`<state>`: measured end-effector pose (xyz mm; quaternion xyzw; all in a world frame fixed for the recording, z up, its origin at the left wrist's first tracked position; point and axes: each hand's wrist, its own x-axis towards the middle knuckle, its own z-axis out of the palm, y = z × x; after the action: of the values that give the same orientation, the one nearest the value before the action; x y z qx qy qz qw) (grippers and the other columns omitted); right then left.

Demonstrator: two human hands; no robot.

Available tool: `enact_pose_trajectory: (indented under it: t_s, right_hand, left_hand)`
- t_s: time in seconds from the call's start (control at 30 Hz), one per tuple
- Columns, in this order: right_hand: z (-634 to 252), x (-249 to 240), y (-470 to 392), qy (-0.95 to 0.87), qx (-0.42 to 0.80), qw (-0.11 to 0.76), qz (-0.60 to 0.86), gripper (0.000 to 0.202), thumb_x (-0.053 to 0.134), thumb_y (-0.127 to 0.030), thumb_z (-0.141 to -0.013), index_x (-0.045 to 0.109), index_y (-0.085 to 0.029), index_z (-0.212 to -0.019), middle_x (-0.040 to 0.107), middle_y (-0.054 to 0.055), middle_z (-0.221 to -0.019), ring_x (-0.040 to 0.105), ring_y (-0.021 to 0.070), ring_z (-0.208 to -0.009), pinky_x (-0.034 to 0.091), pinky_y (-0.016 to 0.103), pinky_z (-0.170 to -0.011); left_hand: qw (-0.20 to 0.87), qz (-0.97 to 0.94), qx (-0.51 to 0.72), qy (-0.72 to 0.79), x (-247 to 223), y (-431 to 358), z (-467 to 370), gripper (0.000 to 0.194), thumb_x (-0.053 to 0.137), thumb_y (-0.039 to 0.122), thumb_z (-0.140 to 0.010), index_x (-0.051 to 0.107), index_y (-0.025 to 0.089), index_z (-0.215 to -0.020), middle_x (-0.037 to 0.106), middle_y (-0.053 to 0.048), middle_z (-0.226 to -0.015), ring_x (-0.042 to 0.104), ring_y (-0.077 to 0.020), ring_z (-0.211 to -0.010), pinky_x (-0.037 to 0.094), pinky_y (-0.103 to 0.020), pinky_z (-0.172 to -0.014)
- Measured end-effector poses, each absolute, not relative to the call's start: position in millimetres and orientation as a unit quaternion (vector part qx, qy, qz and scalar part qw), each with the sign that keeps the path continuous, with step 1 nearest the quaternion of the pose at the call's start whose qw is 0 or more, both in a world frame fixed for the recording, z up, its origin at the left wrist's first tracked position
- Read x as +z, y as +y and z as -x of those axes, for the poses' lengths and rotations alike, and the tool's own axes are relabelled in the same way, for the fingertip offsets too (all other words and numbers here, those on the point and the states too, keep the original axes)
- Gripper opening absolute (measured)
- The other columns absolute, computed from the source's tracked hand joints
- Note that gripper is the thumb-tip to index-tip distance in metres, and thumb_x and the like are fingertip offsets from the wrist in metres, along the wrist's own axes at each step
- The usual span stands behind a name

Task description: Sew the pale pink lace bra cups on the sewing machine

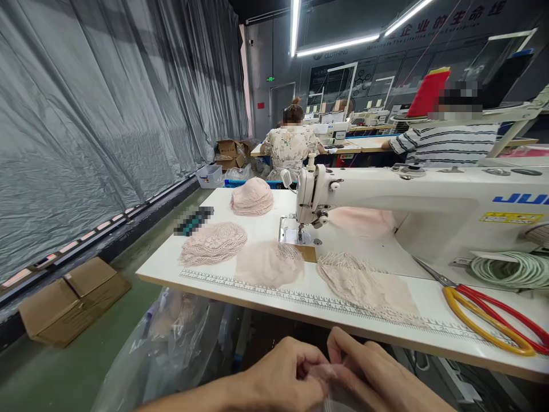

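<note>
Two hands sit at the bottom middle of the frame, below the front edge of the white table (214, 286). The left hand (285, 375) and the right hand (364, 372) are pressed close together. Their fingers are curled in and pinch a small pink piece of cloth (326, 375) between them. Most of that cloth is hidden by the fingers, so its shape is hard to tell.

On the table, in the middle of the frame, lie some soft pink lace pieces. One lace piece (213, 243) is on the left. A smooth pink piece (268, 262) lies just beside it. Another lace piece (364, 283) stretches toward the right. A rounded pink stack (251, 197) sits farther back. A ruler strip (274, 290) runs along the table's front edge.

The white sewing machine (429, 212) fills the right side. Scissors with red and yellow handles (493, 312) lie at the lower right, near a coil of pale green cord (510, 269).

A clear plastic bag (171, 343) hangs under the table at the lower left. Brown cardboard boxes (71, 300) rest on the floor at the far left. Two people (291, 143) sit at other tables in the back.
</note>
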<state>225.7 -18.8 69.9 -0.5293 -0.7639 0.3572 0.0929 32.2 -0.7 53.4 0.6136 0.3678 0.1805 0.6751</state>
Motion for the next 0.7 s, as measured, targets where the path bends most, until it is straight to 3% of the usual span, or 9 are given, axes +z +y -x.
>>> enact_pose_trajectory:
  t_s: [0.1, 0.2, 0.27, 0.33, 0.43, 0.5, 0.6, 0.7]
  right_hand:
    - [-228.5, 72.3, -20.5, -0.760, 0.352, 0.095, 0.538, 0.020, 0.040, -0.038, -0.094, 0.053, -0.026, -0.086, 0.064, 0.002, -0.080, 0.059, 0.0203, -0.075, 0.043, 0.033, -0.067]
    - [-226.3, 71.7, -21.0, -0.767, 0.344, 0.114, 0.530, 0.021, 0.039, -0.035, -0.094, 0.056, -0.025, -0.086, 0.066, 0.003, -0.081, 0.061, 0.0203, -0.074, 0.044, 0.033, -0.067]
    - [-223.4, 68.1, -20.1, -0.776, 0.332, 0.110, 0.525, 0.023, 0.038, -0.035, -0.094, 0.058, -0.025, -0.088, 0.068, 0.004, -0.081, 0.062, 0.0213, -0.073, 0.045, 0.034, -0.066]
    - [-222.1, 62.6, -19.0, -0.785, 0.313, 0.101, 0.525, 0.025, 0.036, -0.035, -0.093, 0.058, -0.024, -0.092, 0.068, 0.006, -0.081, 0.062, 0.0222, -0.071, 0.045, 0.035, -0.064]
    - [-225.4, 56.4, -18.8, -0.789, 0.292, 0.101, 0.530, 0.022, 0.038, -0.035, -0.092, 0.057, -0.025, -0.089, 0.068, 0.006, -0.079, 0.061, 0.0220, -0.070, 0.044, 0.035, -0.063]
    - [-229.3, 57.1, -20.4, -0.786, 0.296, 0.101, 0.534, 0.020, 0.039, -0.036, -0.093, 0.055, -0.026, -0.085, 0.067, 0.004, -0.078, 0.060, 0.0211, -0.069, 0.044, 0.034, -0.063]
    - [-233.0, 63.9, -23.3, -0.777, 0.319, 0.102, 0.533, 0.019, 0.039, -0.034, -0.094, 0.051, -0.026, -0.082, 0.066, 0.002, -0.077, 0.059, 0.0197, -0.070, 0.043, 0.033, -0.064]
    - [-232.8, 70.0, -23.9, -0.770, 0.336, 0.105, 0.532, 0.018, 0.040, -0.034, -0.093, 0.052, -0.026, -0.082, 0.065, 0.001, -0.075, 0.059, 0.0194, -0.069, 0.042, 0.032, -0.063]
  left_hand:
    - [0.653, -0.629, 0.152, 0.394, 54.8, 1.0, -29.8, 0.014, 0.054, 0.025, -0.075, 0.061, 0.014, -0.070, 0.040, 0.005, -0.055, 0.033, -0.0070, -0.050, 0.023, -0.021, -0.047]
    - [0.629, -0.652, 0.173, 0.388, 56.9, 2.8, -27.9, 0.014, 0.059, 0.025, -0.072, 0.064, 0.014, -0.080, 0.052, 0.003, -0.068, 0.043, -0.0094, -0.061, 0.031, -0.020, -0.054]
    - [0.624, -0.663, 0.188, 0.369, 56.0, 3.0, -30.0, 0.033, 0.072, 0.030, -0.065, 0.064, 0.017, -0.095, 0.058, 0.002, -0.083, 0.049, -0.0122, -0.073, 0.036, -0.021, -0.063]
    - [0.620, -0.666, 0.191, 0.370, 52.1, 2.5, -34.4, 0.044, 0.080, 0.032, -0.059, 0.062, 0.017, -0.096, 0.060, 0.002, -0.085, 0.051, -0.0135, -0.076, 0.038, -0.022, -0.066]
    - [0.621, -0.653, 0.187, 0.391, 44.8, 1.5, -41.1, 0.021, 0.068, 0.032, -0.071, 0.057, 0.016, -0.075, 0.055, 0.003, -0.065, 0.048, -0.0095, -0.058, 0.034, -0.021, -0.054]
    - [0.657, -0.622, 0.166, 0.393, 43.2, 1.2, -42.7, 0.019, 0.058, 0.030, -0.077, 0.050, 0.017, -0.065, 0.046, 0.006, -0.049, 0.039, -0.0065, -0.044, 0.026, -0.019, -0.043]
    - [0.705, -0.574, 0.135, 0.395, 48.5, 1.8, -40.5, 0.014, 0.056, 0.022, -0.073, 0.048, 0.019, -0.061, 0.036, 0.010, -0.040, 0.028, -0.0044, -0.033, 0.017, -0.019, -0.035]
    - [0.731, -0.545, 0.118, 0.394, 57.6, 3.3, -36.8, 0.004, 0.055, 0.016, -0.067, 0.057, 0.017, -0.064, 0.036, 0.010, -0.039, 0.028, -0.0041, -0.031, 0.017, -0.018, -0.035]
